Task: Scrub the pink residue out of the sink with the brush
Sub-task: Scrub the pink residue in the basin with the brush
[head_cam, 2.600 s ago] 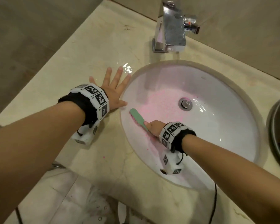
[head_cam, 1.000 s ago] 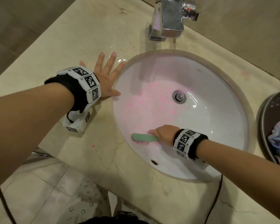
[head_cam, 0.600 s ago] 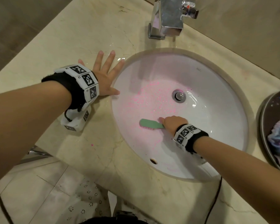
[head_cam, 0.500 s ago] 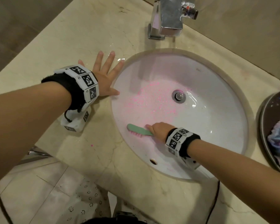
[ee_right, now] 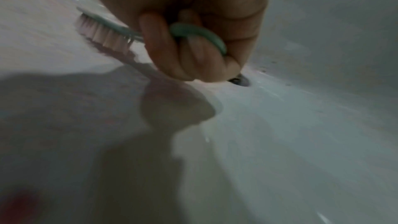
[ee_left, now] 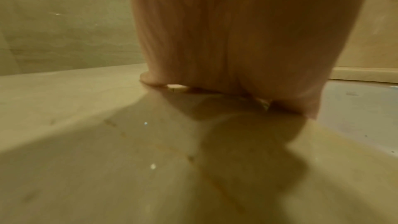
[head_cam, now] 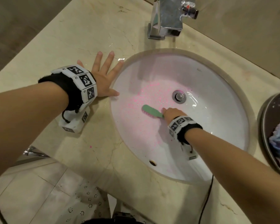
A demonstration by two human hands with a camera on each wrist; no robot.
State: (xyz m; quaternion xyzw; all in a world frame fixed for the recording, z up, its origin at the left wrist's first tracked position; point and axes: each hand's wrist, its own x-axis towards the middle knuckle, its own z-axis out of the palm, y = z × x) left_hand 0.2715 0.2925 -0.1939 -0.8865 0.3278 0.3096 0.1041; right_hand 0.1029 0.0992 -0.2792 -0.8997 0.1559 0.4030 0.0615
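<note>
Seemingly, right hand point(ee_right: 193, 28) grips brush point(head_cam: 152, 111); bristle contact with sink point(head_cam: 217, 126) blurred.

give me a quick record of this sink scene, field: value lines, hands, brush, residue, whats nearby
right hand: grips the brush handle inside the sink
brush: green, bristles down on the basin, left of the drain
left hand: flat on the counter, fingers spread, beside the rim
residue: pink specks, mostly left of the drain
tap: behind the sink, no water seen running
</note>
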